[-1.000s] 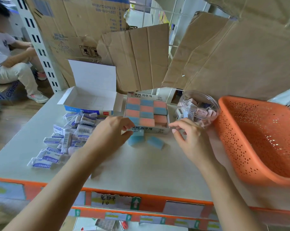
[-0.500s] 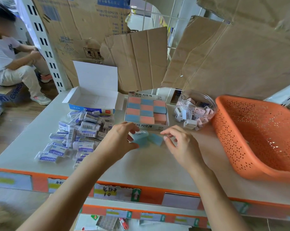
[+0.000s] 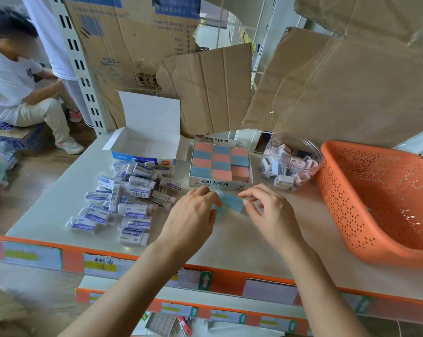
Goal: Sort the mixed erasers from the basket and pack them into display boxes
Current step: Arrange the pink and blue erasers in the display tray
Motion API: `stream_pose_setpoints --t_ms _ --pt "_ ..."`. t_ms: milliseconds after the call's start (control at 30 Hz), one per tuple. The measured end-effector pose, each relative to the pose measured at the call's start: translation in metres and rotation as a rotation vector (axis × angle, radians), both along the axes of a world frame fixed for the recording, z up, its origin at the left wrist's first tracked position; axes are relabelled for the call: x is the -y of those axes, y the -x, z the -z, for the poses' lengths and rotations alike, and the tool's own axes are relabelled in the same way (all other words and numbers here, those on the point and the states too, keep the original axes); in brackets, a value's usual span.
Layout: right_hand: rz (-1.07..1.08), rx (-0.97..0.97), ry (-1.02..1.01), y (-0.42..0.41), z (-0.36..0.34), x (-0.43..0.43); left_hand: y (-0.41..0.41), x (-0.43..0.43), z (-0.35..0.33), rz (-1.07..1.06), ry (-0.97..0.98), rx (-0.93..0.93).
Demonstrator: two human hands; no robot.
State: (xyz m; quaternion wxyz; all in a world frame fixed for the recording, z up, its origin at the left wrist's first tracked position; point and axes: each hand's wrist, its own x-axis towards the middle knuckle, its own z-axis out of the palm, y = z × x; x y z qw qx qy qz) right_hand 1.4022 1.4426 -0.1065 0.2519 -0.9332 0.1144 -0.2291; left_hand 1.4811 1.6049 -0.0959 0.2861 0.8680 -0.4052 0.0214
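Observation:
Two light blue erasers sit just in front of the display box (image 3: 212, 183), which holds a checker pattern of pink and blue erasers. My left hand (image 3: 193, 212) curls over one blue eraser (image 3: 219, 212), partly hiding it. My right hand (image 3: 268, 212) pinches the right end of the other blue eraser (image 3: 232, 201) between thumb and forefinger. The two erasers touch each other. The orange basket (image 3: 375, 198) at the right shows no erasers inside.
A pile of wrapped white and blue erasers (image 3: 125, 200) lies at the left, in front of an open white box (image 3: 144, 144) with nothing in it. A clear tub (image 3: 290, 161) holds small pale erasers. Cardboard sheets stand behind. A person sits at the far left.
The two blue erasers lay apart on the table with my hands above them. Both hands have since closed on them and brought them together.

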Motion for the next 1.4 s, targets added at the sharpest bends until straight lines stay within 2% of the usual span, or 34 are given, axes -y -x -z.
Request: stream_pose_setpoints --t_ms 100,167,267,533,733,800,1133,1233,1400 --pt "-0.006 -0.005 0.008 0.002 -0.001 -0.001 -0.009 0.002 0.000 -0.115 0.067 -0.010" --pt "-0.001 -0.005 0.010 0.003 -0.002 -0.001 -0.016 0.004 0.001 -0.140 0.013 -0.039" --pt "0.007 -0.017 0.007 0.004 -0.002 -0.002 -0.023 0.009 0.003 -0.116 -0.067 -0.089" --pt "-0.005 -0.086 0.007 0.007 -0.007 -0.001 -0.032 0.008 0.002 -0.084 -0.030 -0.054" --pt "0.000 -0.098 -0.002 0.011 -0.008 0.004 -0.039 0.003 -0.001 -0.074 0.077 -0.232" --pt "-0.007 -0.086 -0.072 0.010 -0.010 0.002 -0.039 0.002 -0.006 -0.067 0.126 -0.317" --pt "-0.080 0.032 -0.762 -0.003 -0.032 -0.022 -0.022 0.009 -0.027 0.118 0.261 -0.680" --pt "-0.038 0.078 -0.812 -0.003 -0.033 -0.023 -0.015 0.011 -0.028 0.104 0.287 -0.724" --pt "-0.106 0.063 -0.743 -0.001 -0.033 -0.019 -0.014 0.017 -0.032 0.088 0.321 -0.791"
